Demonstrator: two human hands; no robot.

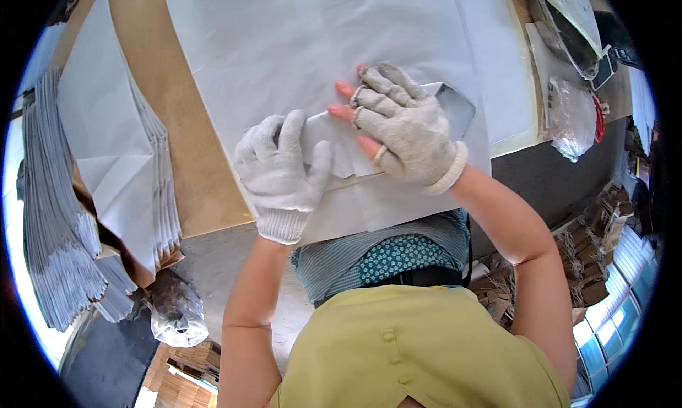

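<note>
A large white paper sheet (270, 46) lies on the tan tabletop in front of me, its near edge by my waist. Along that side, part of the paper is folded over into a band, with a grey, pointed folded corner (458, 112) at its right end. My left hand (280, 172), in a white knitted glove, rests on the left part of the fold with its thumb apart from the fingers. My right hand (405, 127) lies flat across the band, fingers spread, in a grey-white glove with bare fingertips. The paper directly under both palms is hidden.
To the left stand a stack of folded white paper pieces (106, 117) and a thick bundle of grey-white paper (60, 223). A clear plastic bag (177, 312) hangs below them. Another clear plastic bag (572, 117) is at the table's right edge; brown bundles (582, 255) lie beyond.
</note>
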